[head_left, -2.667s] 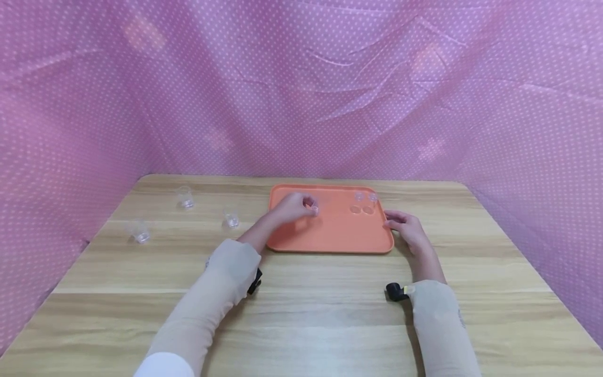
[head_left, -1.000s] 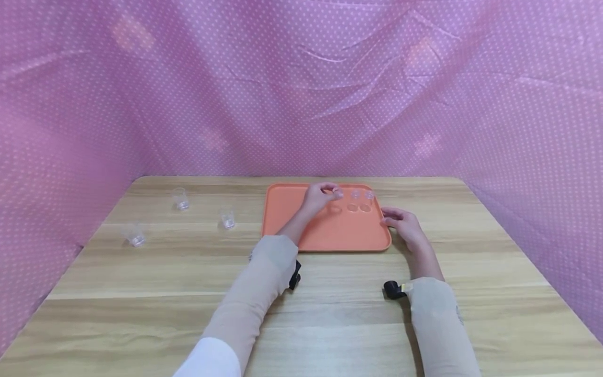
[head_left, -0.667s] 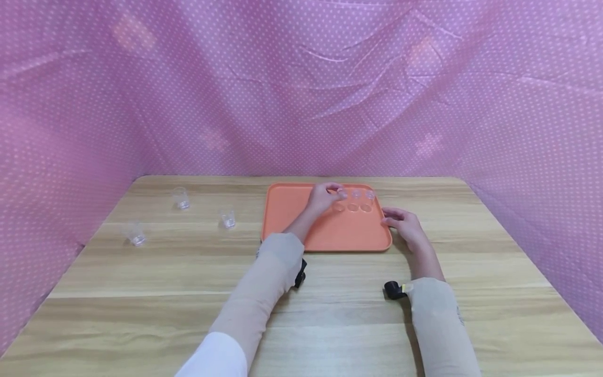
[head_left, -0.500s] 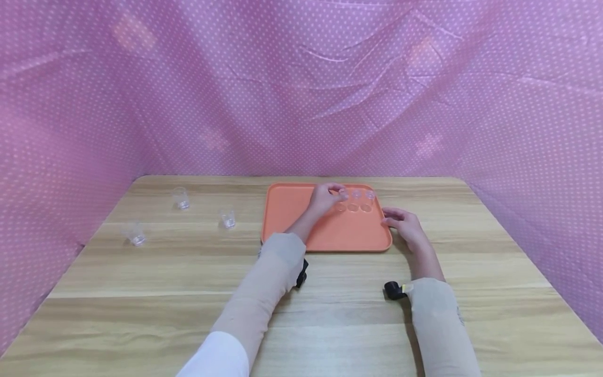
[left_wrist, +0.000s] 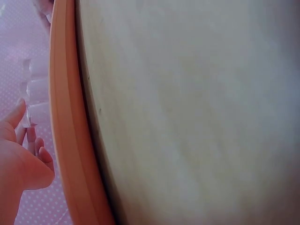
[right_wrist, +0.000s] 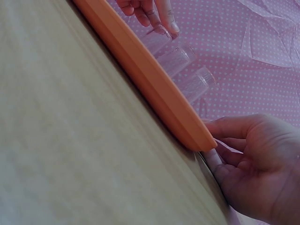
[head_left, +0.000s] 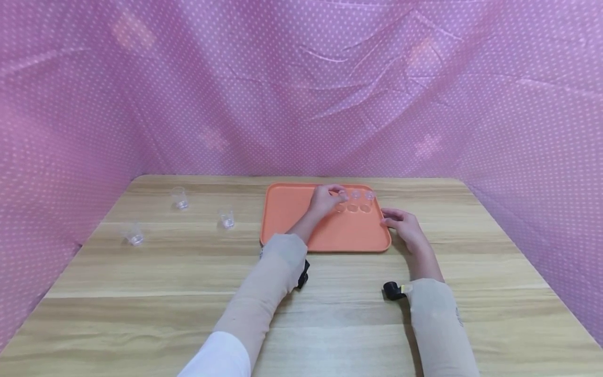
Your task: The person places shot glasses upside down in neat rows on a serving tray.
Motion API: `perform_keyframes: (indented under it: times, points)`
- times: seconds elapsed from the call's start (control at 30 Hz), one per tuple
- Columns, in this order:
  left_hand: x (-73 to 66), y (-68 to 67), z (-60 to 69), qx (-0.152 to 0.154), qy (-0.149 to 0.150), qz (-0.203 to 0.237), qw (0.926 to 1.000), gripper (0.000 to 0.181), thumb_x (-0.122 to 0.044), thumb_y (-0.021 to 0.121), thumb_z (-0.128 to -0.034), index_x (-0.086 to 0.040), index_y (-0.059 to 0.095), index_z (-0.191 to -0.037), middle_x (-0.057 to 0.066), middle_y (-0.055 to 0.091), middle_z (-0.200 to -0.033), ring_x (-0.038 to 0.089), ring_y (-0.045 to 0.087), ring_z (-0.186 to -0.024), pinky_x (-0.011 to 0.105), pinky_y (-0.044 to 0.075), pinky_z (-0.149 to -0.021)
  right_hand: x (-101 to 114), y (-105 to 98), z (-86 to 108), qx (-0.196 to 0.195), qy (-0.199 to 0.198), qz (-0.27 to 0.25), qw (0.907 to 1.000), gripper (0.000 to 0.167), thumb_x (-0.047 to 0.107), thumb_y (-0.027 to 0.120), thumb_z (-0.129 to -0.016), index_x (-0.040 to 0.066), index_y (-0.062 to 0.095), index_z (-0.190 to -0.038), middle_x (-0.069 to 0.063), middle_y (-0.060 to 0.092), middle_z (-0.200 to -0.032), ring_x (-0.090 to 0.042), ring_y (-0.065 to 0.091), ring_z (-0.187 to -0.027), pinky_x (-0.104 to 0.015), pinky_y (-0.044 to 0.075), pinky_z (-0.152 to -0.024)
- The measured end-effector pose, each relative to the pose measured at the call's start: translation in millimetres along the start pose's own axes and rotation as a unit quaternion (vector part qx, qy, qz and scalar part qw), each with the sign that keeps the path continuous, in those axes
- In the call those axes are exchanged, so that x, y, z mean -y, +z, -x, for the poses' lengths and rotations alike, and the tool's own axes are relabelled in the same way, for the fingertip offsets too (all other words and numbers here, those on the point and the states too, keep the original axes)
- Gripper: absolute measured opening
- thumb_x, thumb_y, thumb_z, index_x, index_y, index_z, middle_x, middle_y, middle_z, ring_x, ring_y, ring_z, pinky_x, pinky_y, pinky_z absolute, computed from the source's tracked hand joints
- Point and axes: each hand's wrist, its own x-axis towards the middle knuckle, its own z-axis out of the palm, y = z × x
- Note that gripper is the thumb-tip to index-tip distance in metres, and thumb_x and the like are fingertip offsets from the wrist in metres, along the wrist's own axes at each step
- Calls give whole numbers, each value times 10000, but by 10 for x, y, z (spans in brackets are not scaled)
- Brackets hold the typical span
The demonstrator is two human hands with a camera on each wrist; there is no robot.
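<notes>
Partly, the left hand [head_left: 324, 201] hides the cup [right_wrist: 156, 43] it pinches; right hand [head_left: 406, 227] grips tray [head_left: 348, 238].

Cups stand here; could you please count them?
6: three cups on the table, left of the tray; three more in a row on its right side, the leftmost held by the left hand. Others may be hidden.

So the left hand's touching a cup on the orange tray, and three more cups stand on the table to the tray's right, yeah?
Not quite: the three cups stand on the table to the left of the orange tray, as the head view shows.
</notes>
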Motion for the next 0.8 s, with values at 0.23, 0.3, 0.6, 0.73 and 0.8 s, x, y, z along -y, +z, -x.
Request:
perform_keyframes:
  times: [0.23,0.3,0.6,0.73,0.8]
  points:
    - [4,-58,1,128,-128,20,9998,420,-200,760,-762,-80,646,-1147,9,635,-1029,155,524,-886,237,442,-717,17,11,14,2,-43,-100,9999,433,31,577,-881,-73,466,-1286,-250,496,-1251,-228,503,-1081,-349,326,-998]
    - [-3,-128,14,195,-103,-40,9997,440,-233,758,-765,-77,639,-1159,20,628,-1062,171,516,-932,259,444,-744,20,19,12,16,-24,-69,10000,436,39,578,-883,-65,463,-1291,-242,494,-1256,-238,492,-1098,-350,316,-1007]
    - [-114,-704,158,160,342,-74,9993,369,-195,754,-769,-104,661,-1114,67,598,-1106,241,491,-999,318,452,-721,19,58,-3,-4,-16,-19,10000,432,49,585,-882,-56,476,-1287,-235,506,-1246,-265,476,-1123,-359,303,-1015]
    - [-158,-973,304,-134,649,-108,9977,393,-228,761,-759,-96,663,-1116,52,589,-1096,230,489,-988,335,445,-745,6,26,7,-11,-23,77,10000,440,58,584,-882,-56,471,-1292,-235,502,-1252,-284,457,-1141,-368,293,-1019]
    - [-152,-1102,389,-309,745,-106,9967,404,-239,761,-756,-85,660,-1116,45,585,-1092,231,489,-983,344,434,-763,-2,8,13,-16,1,78,10000,443,60,588,-880,-52,472,-1292,-232,499,-1255,-291,449,-1146,-370,285,-1024]
